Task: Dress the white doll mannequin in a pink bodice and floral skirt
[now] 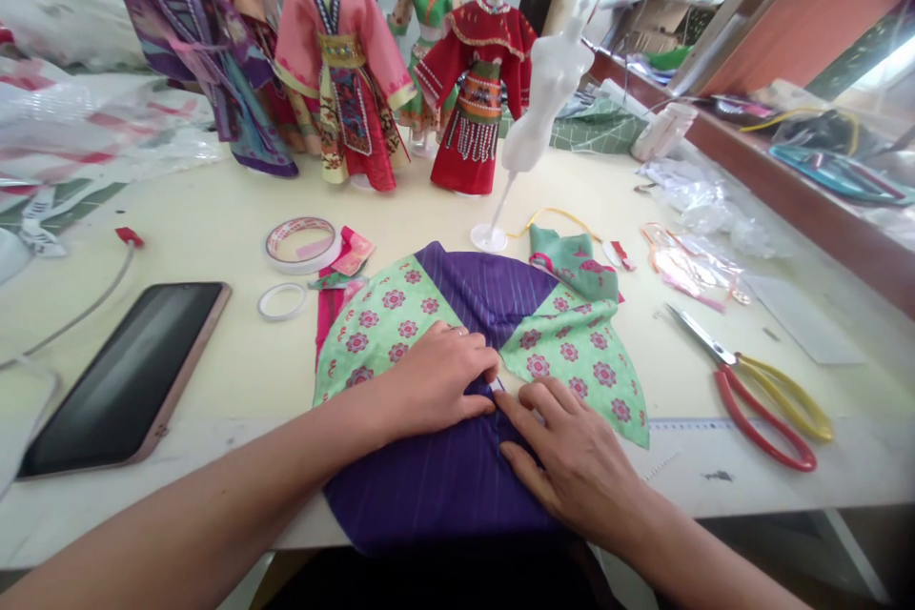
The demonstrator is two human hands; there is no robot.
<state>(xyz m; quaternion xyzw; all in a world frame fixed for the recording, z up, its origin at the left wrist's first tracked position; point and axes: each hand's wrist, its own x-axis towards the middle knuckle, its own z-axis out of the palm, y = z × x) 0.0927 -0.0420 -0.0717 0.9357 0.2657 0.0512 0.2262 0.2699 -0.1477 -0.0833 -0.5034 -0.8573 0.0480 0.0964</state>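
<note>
A round-edged cloth piece lies in front of me, made of purple striped panels and light green panels with pink flowers. Its near edge hangs at the table's front. My left hand has its fingers curled onto the purple fabric near the middle, thumb and fingertips closed on it beside the opening between panels. Facing it, my right hand rests on the same fabric, its index finger stretched to that opening and its thumb spread apart below. A small white patch shows between the fingertips. The fabric under both palms is hidden.
Red-and-yellow-handled scissors lie at right, a phone at left. Tape rolls and a teal fabric scrap sit beyond the cloth. A white mannequin and several dressed doll forms stand behind. A ruler strip lies near the front edge.
</note>
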